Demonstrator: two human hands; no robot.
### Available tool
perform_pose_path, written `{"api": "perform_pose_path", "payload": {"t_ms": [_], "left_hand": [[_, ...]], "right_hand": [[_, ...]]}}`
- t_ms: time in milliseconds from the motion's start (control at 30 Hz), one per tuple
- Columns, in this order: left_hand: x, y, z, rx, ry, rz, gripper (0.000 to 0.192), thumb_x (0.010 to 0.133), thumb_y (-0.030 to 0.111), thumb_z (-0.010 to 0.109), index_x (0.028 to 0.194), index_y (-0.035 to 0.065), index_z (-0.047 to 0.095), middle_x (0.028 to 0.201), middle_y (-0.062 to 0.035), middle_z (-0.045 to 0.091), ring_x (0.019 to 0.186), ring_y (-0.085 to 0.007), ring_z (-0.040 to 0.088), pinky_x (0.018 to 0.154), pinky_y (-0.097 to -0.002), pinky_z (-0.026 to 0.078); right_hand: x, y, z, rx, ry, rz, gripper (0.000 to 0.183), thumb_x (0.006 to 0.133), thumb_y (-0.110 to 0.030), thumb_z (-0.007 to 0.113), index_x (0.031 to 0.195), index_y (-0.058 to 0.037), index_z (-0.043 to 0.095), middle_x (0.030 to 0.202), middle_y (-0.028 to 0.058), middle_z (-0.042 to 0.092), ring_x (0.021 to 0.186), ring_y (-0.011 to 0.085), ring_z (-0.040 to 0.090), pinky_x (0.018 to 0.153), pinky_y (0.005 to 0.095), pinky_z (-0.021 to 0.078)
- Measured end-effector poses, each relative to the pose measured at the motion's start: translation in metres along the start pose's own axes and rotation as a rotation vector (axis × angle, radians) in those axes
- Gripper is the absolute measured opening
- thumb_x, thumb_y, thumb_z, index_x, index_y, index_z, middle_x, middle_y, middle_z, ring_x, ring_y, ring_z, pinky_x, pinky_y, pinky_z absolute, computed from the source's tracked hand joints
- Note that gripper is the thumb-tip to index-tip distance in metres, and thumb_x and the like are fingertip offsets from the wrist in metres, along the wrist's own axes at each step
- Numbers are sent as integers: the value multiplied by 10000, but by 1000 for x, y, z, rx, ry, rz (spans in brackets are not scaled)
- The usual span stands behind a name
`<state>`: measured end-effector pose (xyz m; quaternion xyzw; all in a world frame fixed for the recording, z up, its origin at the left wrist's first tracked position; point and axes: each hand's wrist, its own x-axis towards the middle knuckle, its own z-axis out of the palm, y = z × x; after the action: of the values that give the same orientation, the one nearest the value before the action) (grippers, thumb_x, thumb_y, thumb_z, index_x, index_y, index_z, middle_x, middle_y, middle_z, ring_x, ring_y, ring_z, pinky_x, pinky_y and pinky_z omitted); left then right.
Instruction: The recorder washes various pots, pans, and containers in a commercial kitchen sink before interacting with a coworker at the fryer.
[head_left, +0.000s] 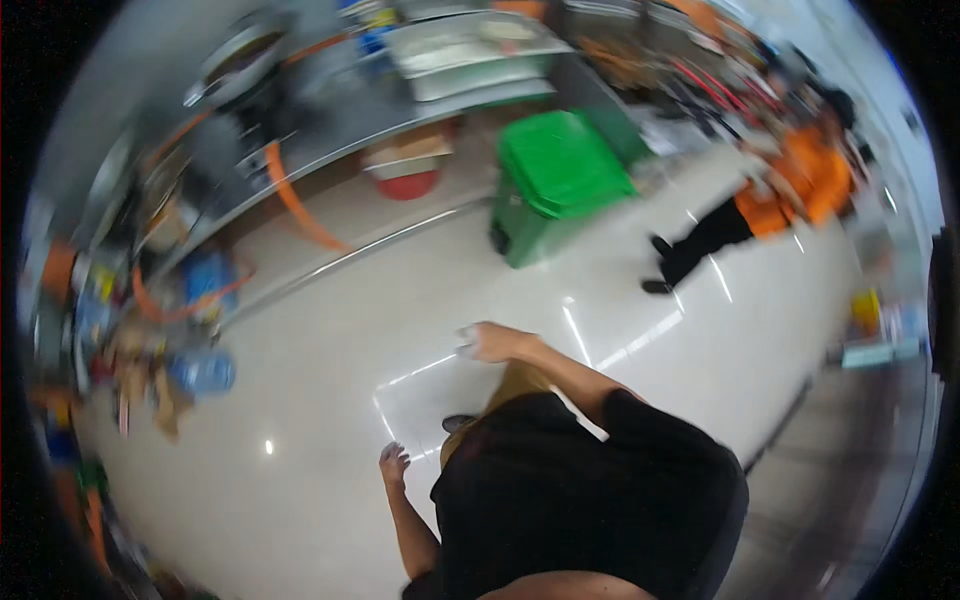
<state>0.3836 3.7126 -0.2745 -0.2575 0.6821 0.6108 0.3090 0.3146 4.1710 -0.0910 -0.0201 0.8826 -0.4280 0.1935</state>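
Observation:
Blurred by motion, my left hand hangs over the tiled floor at my side. Its fingers are half curled and apart, with pale fingertips and nothing seen in them. My right hand is out in front of my tan trousers, touching nothing that I can see. Something whitish covers its fingers; powder or a held thing, I cannot tell which. A dark shoe shows below. Ahead of the right hand stands a green wheeled bin with its lid down.
A steel counter with a tray of whitish contents runs along the far side. An orange hose hangs from it. A person in an orange top stands at right. A clear plastic bottle lies among clutter at left.

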Motion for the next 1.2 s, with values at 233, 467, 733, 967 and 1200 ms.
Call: {"api": "perform_pose_path", "payload": {"t_ms": [233,467,733,967,1200], "left_hand": [[64,37,-149,85,8,-59,492,949,365,613,1315,51,515,1155,-140,638,903,-247,634,736,-373,523],[68,-6,-305,-23,102,-101,536,965,375,568,1391,76,441,1306,-183,563,1114,-381,582,866,-478,506],[68,4,-467,92,129,-263,536,967,372,555,1402,80,441,1332,-182,551,1130,-380,576,879,-473,502],[114,41,-613,78,51,-285,536,968,369,550,1406,80,440,1342,-180,547,1133,-379,575,884,-468,501],[188,101,-752,13,-3,-272,533,970,360,540,1411,78,440,1355,-179,542,1138,-378,573,893,-461,497]], "right_hand": [[101,-135,40,42,-80,35,584,871,-356,597,1199,126,569,1099,317,641,1026,409,633,927,413,481],[245,-205,79,-46,-18,67,515,883,-350,601,1079,126,605,876,263,684,863,377,666,835,428,499],[375,-329,149,36,11,-13,553,894,-326,612,1184,142,566,903,229,688,856,320,669,819,391,505],[438,-387,124,323,181,-43,535,877,-332,666,1237,58,603,916,97,696,800,159,628,755,321,520],[497,-561,32,-100,734,-77,496,853,-336,694,1146,62,654,704,67,639,604,139,589,573,285,477]]}}
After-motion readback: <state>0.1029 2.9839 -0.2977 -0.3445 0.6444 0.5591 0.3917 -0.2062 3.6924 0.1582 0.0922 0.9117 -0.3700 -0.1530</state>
